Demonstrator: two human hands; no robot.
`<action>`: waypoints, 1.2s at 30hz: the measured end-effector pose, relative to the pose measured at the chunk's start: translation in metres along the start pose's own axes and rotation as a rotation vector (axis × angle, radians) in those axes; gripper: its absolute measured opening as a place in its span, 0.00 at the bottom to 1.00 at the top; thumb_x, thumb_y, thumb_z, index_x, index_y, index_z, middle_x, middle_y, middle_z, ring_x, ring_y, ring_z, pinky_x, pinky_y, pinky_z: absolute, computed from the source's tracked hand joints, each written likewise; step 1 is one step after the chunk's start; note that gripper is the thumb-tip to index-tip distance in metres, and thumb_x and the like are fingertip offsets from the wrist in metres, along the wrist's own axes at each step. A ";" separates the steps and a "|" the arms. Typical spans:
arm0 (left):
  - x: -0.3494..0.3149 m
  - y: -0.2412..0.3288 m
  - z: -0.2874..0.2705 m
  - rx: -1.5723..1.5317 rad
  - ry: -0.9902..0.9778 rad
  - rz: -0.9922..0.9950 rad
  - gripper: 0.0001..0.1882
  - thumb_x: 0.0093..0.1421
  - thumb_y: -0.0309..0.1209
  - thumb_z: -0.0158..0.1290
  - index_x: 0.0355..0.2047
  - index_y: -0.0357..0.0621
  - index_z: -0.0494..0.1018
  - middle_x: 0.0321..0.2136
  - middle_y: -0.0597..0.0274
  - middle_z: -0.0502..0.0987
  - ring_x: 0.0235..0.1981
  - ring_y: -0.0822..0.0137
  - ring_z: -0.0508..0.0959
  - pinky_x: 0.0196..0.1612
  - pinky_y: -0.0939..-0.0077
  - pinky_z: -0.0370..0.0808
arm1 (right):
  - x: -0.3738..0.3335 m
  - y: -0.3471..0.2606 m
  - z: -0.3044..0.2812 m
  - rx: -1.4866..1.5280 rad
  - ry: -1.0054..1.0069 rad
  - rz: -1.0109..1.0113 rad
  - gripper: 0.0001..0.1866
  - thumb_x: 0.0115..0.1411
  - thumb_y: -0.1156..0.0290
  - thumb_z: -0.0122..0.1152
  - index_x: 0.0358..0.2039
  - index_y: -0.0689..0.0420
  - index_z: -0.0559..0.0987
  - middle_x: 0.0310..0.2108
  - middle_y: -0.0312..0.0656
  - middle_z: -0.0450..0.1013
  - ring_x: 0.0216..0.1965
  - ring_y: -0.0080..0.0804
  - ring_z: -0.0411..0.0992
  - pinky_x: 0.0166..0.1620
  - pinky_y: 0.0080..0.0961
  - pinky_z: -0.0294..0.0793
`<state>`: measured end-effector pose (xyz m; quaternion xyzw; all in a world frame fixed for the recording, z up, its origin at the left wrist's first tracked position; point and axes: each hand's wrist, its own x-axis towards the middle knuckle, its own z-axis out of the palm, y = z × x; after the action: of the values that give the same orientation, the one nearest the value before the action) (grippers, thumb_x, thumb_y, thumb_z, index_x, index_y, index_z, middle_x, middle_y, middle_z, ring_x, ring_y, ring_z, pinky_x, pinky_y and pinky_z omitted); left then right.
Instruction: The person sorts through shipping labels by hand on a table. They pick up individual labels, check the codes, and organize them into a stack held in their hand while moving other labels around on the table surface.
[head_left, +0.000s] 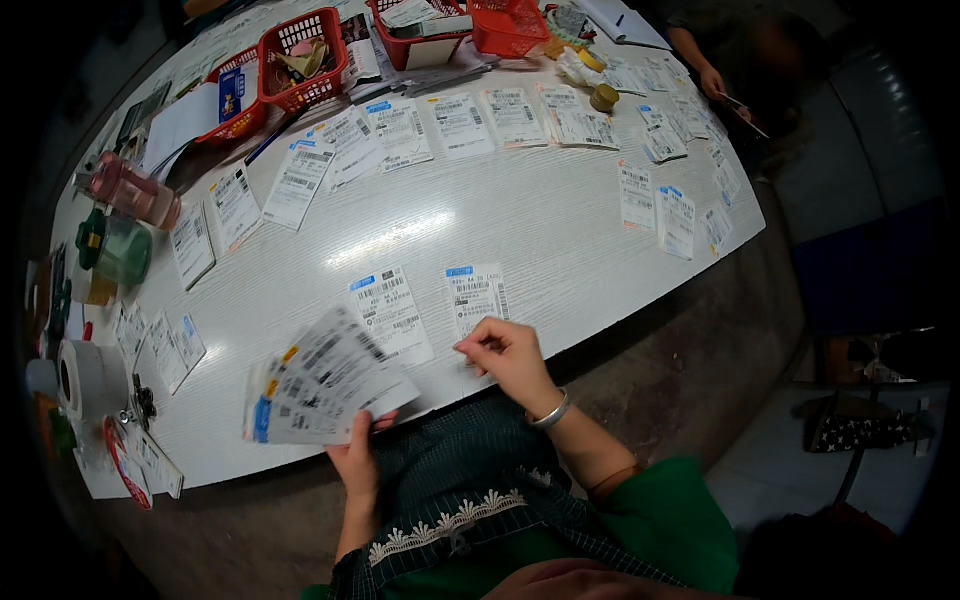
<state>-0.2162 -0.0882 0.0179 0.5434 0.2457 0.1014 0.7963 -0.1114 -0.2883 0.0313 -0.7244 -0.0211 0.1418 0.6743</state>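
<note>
**Head view: labels spread over the table, a thick fan left in hand**

Head camera looks down on a large white wood-grain table, and much of it is already covered. A long arc of printed barcode labels lies face up along the far side, more run down the right edge and the left edge. Red baskets and bottles crowd the far and left rim. Another person's hand works at the far right corner.

Judging by this, the laying-out is well along but not finished: the fan of labels is thick, so many slips remain to be placed.

Nearest the person, two labels lie side by side: one free on the table, the other under the fingertips.

Left hand is closed on the lower edge of the fan, thumb across the front, holding it above the near table edge. Right hand, a bangle at the wrist, has its fingers curled and pinched together at the label's lower edge, pressing or gripping it against the table.
</note>
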 end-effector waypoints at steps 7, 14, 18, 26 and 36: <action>-0.010 0.007 0.017 0.014 -0.103 -0.197 0.17 0.54 0.20 0.49 0.43 0.25 0.62 0.35 0.46 0.73 0.29 0.62 0.77 0.31 0.79 0.77 | -0.031 0.000 0.031 0.010 -0.127 -0.028 0.06 0.55 0.76 0.55 0.32 0.65 0.74 0.20 0.35 0.71 0.19 0.16 0.67 0.24 0.12 0.67; -0.017 0.003 0.014 0.024 -0.145 -0.199 0.18 0.54 0.21 0.49 0.45 0.26 0.62 0.38 0.49 0.72 0.35 0.63 0.76 0.32 0.78 0.78 | -0.047 -0.002 0.044 -0.219 -0.085 -0.092 0.11 0.54 0.68 0.57 0.23 0.64 0.73 0.14 0.43 0.69 0.13 0.25 0.68 0.18 0.19 0.64; -0.017 0.004 0.006 -0.099 -0.134 -0.219 0.18 0.57 0.25 0.46 0.47 0.26 0.60 0.40 0.48 0.71 0.37 0.61 0.76 0.32 0.75 0.78 | -0.046 0.009 0.043 -0.303 -0.097 -0.075 0.13 0.54 0.68 0.57 0.19 0.64 0.74 0.11 0.44 0.68 0.12 0.27 0.67 0.17 0.22 0.62; -0.016 -0.004 -0.003 -0.122 -0.133 -0.266 0.19 0.57 0.25 0.47 0.47 0.27 0.60 0.40 0.49 0.71 0.37 0.63 0.76 0.33 0.77 0.79 | -0.053 0.004 0.043 -0.087 -0.096 0.010 0.08 0.56 0.74 0.54 0.31 0.67 0.75 0.15 0.35 0.70 0.13 0.12 0.62 0.16 0.11 0.61; -0.020 -0.004 0.001 -0.077 -0.200 -0.286 0.18 0.57 0.24 0.48 0.47 0.27 0.62 0.40 0.50 0.72 0.37 0.65 0.76 0.33 0.79 0.79 | -0.055 0.005 0.047 0.005 -0.052 0.044 0.06 0.56 0.75 0.55 0.28 0.66 0.74 0.16 0.34 0.70 0.13 0.11 0.61 0.16 0.10 0.59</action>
<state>-0.2335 -0.0987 0.0203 0.4795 0.2364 -0.0583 0.8431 -0.1757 -0.2556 0.0340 -0.7190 -0.0225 0.1756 0.6721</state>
